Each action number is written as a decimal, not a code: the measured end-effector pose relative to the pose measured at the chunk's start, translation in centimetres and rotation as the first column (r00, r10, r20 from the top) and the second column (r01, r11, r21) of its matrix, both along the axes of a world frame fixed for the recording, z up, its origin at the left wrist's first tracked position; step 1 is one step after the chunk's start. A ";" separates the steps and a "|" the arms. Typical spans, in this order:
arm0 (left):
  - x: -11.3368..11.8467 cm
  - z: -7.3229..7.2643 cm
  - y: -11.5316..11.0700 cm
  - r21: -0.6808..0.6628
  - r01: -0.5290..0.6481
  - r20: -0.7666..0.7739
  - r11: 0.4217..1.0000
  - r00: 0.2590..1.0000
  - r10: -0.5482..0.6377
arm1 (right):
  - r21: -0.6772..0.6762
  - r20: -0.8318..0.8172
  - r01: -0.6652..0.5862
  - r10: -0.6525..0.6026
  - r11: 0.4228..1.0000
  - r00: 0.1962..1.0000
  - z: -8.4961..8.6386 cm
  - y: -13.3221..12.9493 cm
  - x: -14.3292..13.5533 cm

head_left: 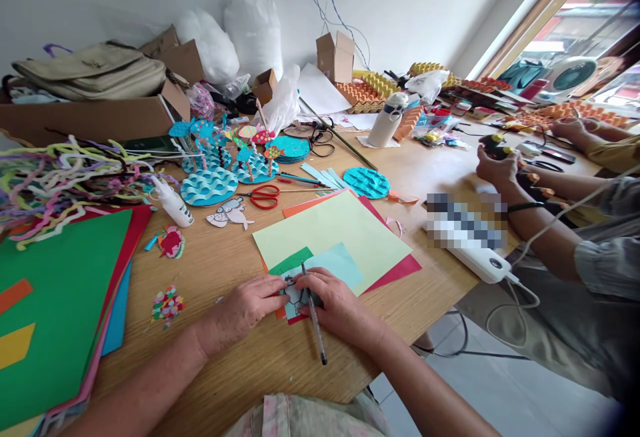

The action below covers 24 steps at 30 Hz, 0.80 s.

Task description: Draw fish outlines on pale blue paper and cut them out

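A pen (315, 323) rests in my right hand (337, 303), its cap end pointing toward me. Under the fingertips of both hands is a small cutout with a black line drawing (294, 297), partly covered by my fingers. It lies on a light blue sheet (345, 263) near the table's front edge. My left hand (247, 307) presses on the cutout's left side with stretched fingers. Beneath the light blue sheet are a green piece (295, 260), a pale yellow sheet (330, 223) and a red sheet (400, 271).
Left of my hands lie green paper (55, 283), a glue bottle (173, 203), fish cutouts (231, 213) and red scissors (265, 197). Blue wave-patterned discs (209, 187) stand behind. At right are a power strip (470, 250) and another person's hands (500, 170). A white bottle (387, 120) stands farther back.
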State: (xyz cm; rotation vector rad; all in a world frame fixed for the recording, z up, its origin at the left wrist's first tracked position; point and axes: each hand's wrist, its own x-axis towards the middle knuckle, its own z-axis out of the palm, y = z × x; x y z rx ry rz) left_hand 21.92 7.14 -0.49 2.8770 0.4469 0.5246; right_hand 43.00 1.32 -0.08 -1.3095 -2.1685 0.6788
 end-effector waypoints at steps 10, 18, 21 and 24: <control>-0.1 0.0 -0.1 0.030 0.013 0.014 0.999 1.000 -0.013 | -0.013 -0.020 -0.011 0.011 1.000 1.000 0.0 0.1 0.2; -0.2 -0.3 0.0 0.048 0.014 0.035 0.999 0.999 -0.016 | -0.002 -0.020 -0.007 0.007 1.000 1.000 0.0 0.0 0.0; -0.2 -0.6 0.0 0.056 0.021 0.041 0.998 0.999 -0.024 | 0.011 -0.021 0.006 -0.006 1.000 1.000 0.0 -0.1 -0.1; -0.3 -0.7 0.0 0.059 0.030 0.042 0.998 0.999 -0.033 | 0.018 -0.024 0.014 -0.013 1.000 1.000 -0.1 -0.1 -0.2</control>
